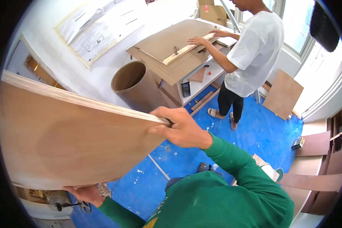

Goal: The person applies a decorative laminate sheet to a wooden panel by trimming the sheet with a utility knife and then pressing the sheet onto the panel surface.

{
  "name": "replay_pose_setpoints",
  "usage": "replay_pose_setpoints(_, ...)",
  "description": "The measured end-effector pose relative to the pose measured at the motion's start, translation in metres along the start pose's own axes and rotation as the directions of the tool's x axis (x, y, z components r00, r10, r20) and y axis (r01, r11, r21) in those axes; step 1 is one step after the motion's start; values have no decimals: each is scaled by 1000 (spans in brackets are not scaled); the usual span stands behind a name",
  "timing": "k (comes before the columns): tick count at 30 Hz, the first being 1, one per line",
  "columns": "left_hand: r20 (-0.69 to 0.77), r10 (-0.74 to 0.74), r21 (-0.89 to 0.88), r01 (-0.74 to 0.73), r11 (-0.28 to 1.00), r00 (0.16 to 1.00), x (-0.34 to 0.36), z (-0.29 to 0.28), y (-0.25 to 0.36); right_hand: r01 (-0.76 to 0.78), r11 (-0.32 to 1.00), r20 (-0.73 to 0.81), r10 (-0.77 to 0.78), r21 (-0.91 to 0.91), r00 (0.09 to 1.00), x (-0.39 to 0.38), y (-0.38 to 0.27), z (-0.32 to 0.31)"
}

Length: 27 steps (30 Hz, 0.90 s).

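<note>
A large plywood panel (72, 140) fills the left side of the head view, its layered edge facing up and slanting down toward the right. My right hand (184, 129) grips the right corner of that edge, thumb on the near face and fingers curled over the far side. Lower down, my left hand (86, 193) supports the panel's bottom edge; its fingertips are partly hidden beneath the wood. The panel is held up off the floor between both hands. Green sleeves cover my forearms.
A person (250, 53) in a white shirt rests both hands on a pale wood strip (186, 49) on a board-topped workbench (167, 34). Nearby stands a brown cylinder (136, 87). Blue sheeting (201, 140) covers the floor. Boards (311, 159) lie at right; another (283, 95) leans by the window.
</note>
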State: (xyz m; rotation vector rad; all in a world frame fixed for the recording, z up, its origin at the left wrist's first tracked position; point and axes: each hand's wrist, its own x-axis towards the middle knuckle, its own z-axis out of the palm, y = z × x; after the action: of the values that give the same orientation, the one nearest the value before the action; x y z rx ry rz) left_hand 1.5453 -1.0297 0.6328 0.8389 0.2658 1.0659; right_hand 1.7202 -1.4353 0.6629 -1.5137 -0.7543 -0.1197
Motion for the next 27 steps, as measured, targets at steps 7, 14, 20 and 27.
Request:
replay_pose_setpoints(7, -41, 213, 277, -194, 941, 976, 8, 121, 48, 41, 979, -55, -31, 200, 998, 76, 25, -40)
replay_pose_setpoints(14, 71, 234, 469, -239, 850, 970, 65, 156, 43, -44, 966, -68, 64, 256, 996, 138, 64, -71)
replay_pose_setpoints(20, 126, 237, 505, -267, 821, 963, 118, 226, 14, -140, 923, -14, 155, 359, 988, 193, 93, -100)
replay_pose_setpoints(27, 223, 145, 589, -252, 768, 964, 191, 288, -15, -118, 884, -62, 163, 453, 985, 228, 128, -118)
